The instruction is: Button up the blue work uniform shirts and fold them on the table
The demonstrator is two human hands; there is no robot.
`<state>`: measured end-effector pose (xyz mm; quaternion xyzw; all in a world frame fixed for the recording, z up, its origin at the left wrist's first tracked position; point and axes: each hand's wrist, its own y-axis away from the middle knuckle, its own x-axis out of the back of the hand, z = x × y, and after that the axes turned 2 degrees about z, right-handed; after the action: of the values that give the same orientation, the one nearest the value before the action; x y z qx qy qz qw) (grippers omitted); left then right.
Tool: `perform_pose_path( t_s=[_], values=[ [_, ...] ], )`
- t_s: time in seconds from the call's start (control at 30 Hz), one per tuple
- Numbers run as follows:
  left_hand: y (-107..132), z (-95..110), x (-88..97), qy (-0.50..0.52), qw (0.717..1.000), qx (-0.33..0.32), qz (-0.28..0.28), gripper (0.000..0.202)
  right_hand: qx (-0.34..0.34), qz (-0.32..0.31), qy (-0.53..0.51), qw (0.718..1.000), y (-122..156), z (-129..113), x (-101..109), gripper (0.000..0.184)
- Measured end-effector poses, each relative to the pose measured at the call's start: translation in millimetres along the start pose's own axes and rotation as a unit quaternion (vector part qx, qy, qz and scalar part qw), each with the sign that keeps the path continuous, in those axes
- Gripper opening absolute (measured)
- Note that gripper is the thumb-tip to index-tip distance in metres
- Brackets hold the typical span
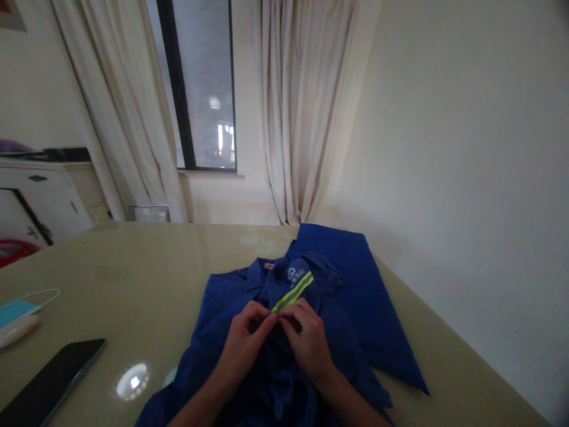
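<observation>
A blue work shirt [347, 296] with a yellow-green reflective stripe [293, 292] and a white logo lies spread on the beige table [146, 267]. Both hands meet at the shirt's front, just below the stripe. My left hand [246, 338] pinches the blue fabric with curled fingers. My right hand [306, 341] pinches the fabric right beside it, fingertips touching those of the left. What lies between the fingertips is too small to make out. The collar points away from me.
A dark phone [48, 382] lies at the table's near left. Beyond it lie a blue face mask [18, 308] and a white object [15, 329]. A window with cream curtains [297, 112] and a white cabinet [40, 196] stand behind the table; a wall runs along the right.
</observation>
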<state>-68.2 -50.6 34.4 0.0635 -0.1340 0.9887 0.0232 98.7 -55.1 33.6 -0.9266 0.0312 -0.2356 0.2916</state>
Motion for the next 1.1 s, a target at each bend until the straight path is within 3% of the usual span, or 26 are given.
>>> perform_pose_path(
  t_s=[0.17, 0.3, 0.4, 0.5, 0.63, 0.77, 0.83, 0.93, 1.1],
  values=[
    [7.6, -3.9, 0.6, -0.119, 0.988, -0.085, -0.045, 0.022, -0.007, 0.066, 0.014, 0.998, -3.2, 7.5, 0.8, 0.012],
    [8.3, -15.0, 5.7, -0.248, 0.96, -0.086, -0.098, 0.041, -0.038, 0.107, 0.019, 0.993, -10.1, 18.3, 2.3, 0.032],
    [5.2, -18.3, 11.1, -0.333, 0.932, -0.064, -0.128, 0.061, -0.053, -0.017, 0.088, 0.995, -13.0, 25.8, 4.1, 0.027],
    [3.2, -14.8, 16.7, -0.349, 0.92, -0.073, -0.162, 0.056, -0.041, -0.13, 0.17, 0.976, -11.2, 24.7, 7.4, 0.01],
    [5.0, -11.3, 22.1, -0.324, 0.915, -0.103, -0.215, 0.066, -0.038, -0.169, 0.207, 0.963, -6.4, 14.7, 13.2, 0.043],
    [1.1, -14.6, 26.5, -0.317, 0.93, -0.078, -0.171, 0.069, -0.058, -0.19, 0.205, 0.958, -6.7, 14.9, 17.7, 0.019],
    [-4.7, -15.3, 31.5, -0.317, 0.932, -0.072, -0.161, 0.058, -0.074, -0.169, 0.168, 0.968, -9.6, 17.9, 21.5, 0.019],
    [-14.5, -15.1, 44.2, -0.338, 0.925, -0.077, -0.152, 0.027, -0.101, -0.085, 0.1, 0.986, -17.1, 20.2, 32.8, 0.014],
    [-25.7, -19.6, 66.3, -0.415, 0.904, -0.097, -0.023, 0.032, -0.167, 0.088, -0.015, 0.982, -30.5, 20.6, 54.8, 0.016]
  ],
)
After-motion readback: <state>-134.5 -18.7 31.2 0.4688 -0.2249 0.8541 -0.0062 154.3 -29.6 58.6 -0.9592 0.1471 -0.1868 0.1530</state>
